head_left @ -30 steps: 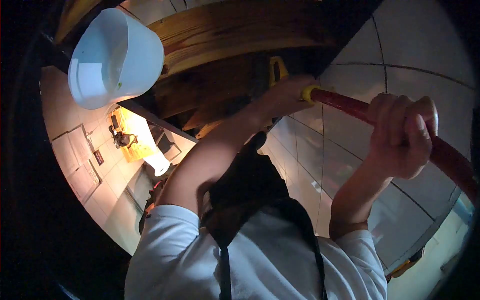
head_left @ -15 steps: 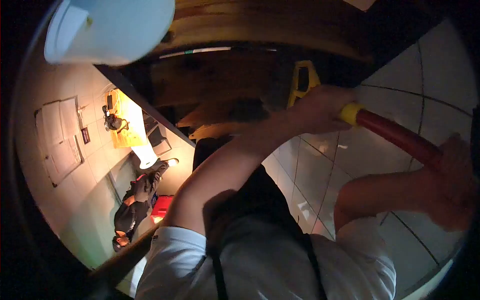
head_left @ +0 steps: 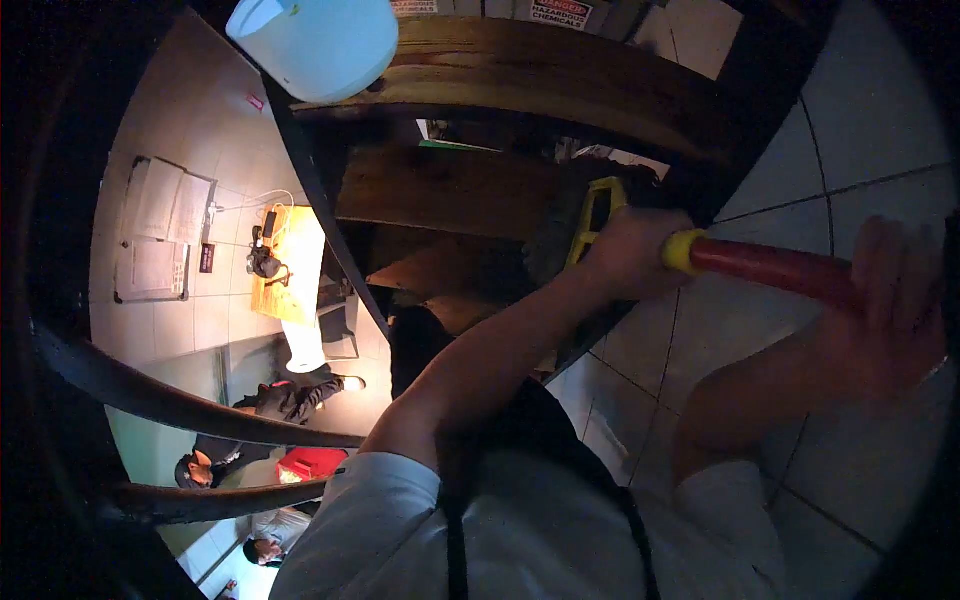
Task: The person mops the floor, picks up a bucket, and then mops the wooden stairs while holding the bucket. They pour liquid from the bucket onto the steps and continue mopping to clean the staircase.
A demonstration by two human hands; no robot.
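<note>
My left hand (head_left: 638,252) is closed on a tool just beside the yellow collar (head_left: 681,252) of its red pole (head_left: 770,268). Beyond that hand, a yellow frame (head_left: 590,222) stands against a dark, shaggy-looking mass. At the far right, my right hand (head_left: 890,320) is wrapped round the other end of the pole; its fingers are blurred and the pole's tip is hidden. Dark brown wooden steps (head_left: 450,195) lie behind the yellow frame.
A pale bucket-like container (head_left: 325,50) sits at the upper left by a wooden step. Dark curved rails (head_left: 190,405) cross the left side. Below are a lit table (head_left: 300,250), a red object (head_left: 310,464) and two people. Hazard signs (head_left: 560,12) show at the top.
The view has shifted, bringing the rails, signs and a second person into sight. The pole now lies nearer level, and my right hand's fingers have moved up.
</note>
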